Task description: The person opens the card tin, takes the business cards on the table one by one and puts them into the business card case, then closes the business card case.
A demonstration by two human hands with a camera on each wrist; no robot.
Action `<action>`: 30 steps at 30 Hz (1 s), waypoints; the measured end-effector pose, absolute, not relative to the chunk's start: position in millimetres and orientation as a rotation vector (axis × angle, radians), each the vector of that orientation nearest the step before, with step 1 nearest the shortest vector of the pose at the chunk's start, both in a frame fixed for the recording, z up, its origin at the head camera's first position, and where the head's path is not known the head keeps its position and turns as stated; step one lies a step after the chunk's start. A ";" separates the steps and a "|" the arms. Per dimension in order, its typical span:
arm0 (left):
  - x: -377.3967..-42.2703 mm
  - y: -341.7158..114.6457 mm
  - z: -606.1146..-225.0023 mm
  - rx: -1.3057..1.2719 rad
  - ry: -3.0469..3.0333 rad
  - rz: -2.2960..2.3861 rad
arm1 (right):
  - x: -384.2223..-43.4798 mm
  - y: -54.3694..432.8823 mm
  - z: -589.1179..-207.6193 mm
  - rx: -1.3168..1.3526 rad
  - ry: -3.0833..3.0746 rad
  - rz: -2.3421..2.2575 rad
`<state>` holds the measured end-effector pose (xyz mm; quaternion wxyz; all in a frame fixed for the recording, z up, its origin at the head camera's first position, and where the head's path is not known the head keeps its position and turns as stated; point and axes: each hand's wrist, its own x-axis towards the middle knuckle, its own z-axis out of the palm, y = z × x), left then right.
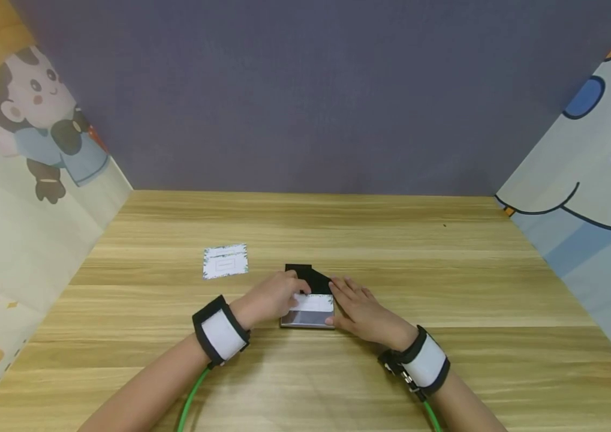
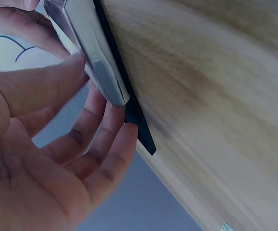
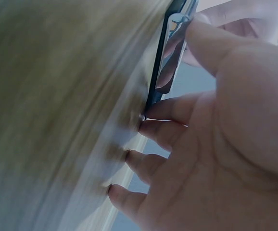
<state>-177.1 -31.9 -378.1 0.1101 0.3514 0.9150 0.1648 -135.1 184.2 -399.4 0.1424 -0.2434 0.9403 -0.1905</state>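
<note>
A slim metal card holder (image 1: 310, 320) with a mirror-like face lies on the table, its black flap (image 1: 305, 274) folded away from the person. A white card with a leafy border (image 1: 316, 302) sits in it. My left hand (image 1: 273, 295) grips the holder's left side with curled fingers, the thumb at the metal edge (image 2: 98, 53) in the left wrist view. At the right side, my right hand (image 1: 364, 311) rests with its fingers fairly straight. Its index fingertip is by the flap's edge (image 3: 152, 96), and its thumb touches the holder's near right corner.
Another white card with a leafy border (image 1: 225, 261) lies flat on the wooden table (image 1: 391, 240), left of the holder. A dark grey panel (image 1: 305, 96) stands behind, with cartoon-printed panels on both sides. Green cables (image 1: 193, 399) run from the wrist straps.
</note>
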 end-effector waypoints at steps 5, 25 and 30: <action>-174.7 -34.1 -377.5 1.112 2.678 0.446 | -134.6 184.3 -398.9 -0.707 2.717 -0.549; -192.5 -77.1 -372.3 0.868 2.945 0.565 | -131.7 183.8 -395.9 -0.710 2.722 -0.554; -198.7 -99.9 -366.9 0.735 3.012 0.503 | -131.9 183.9 -396.6 -0.718 2.730 -0.537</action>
